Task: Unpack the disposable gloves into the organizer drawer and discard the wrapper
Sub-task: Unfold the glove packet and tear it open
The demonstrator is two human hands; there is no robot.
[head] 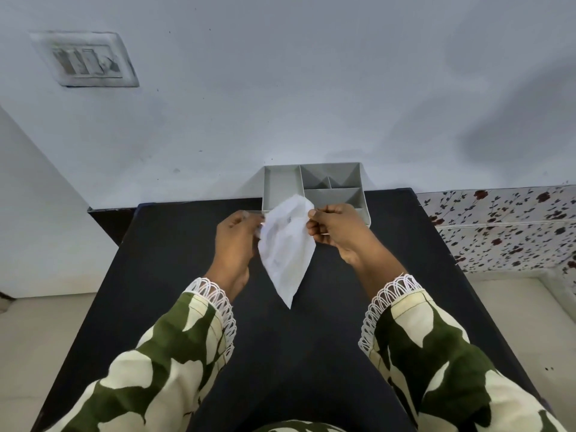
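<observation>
A white plastic packet of disposable gloves (285, 247) hangs point-down above the black table (174, 275). My left hand (235, 241) pinches its upper left edge. My right hand (335, 229) pinches its upper right corner. Behind the packet stands a grey organizer drawer (280, 185) with several compartments, pushed against the wall at the table's far edge. The compartments that show hold nothing; the packet and my right hand cover the drawer's near part.
A white wall rises just behind the table, with a switch plate (85, 59) at upper left. A floral-patterned surface (505, 226) lies to the right of the table. Light floor shows on both sides.
</observation>
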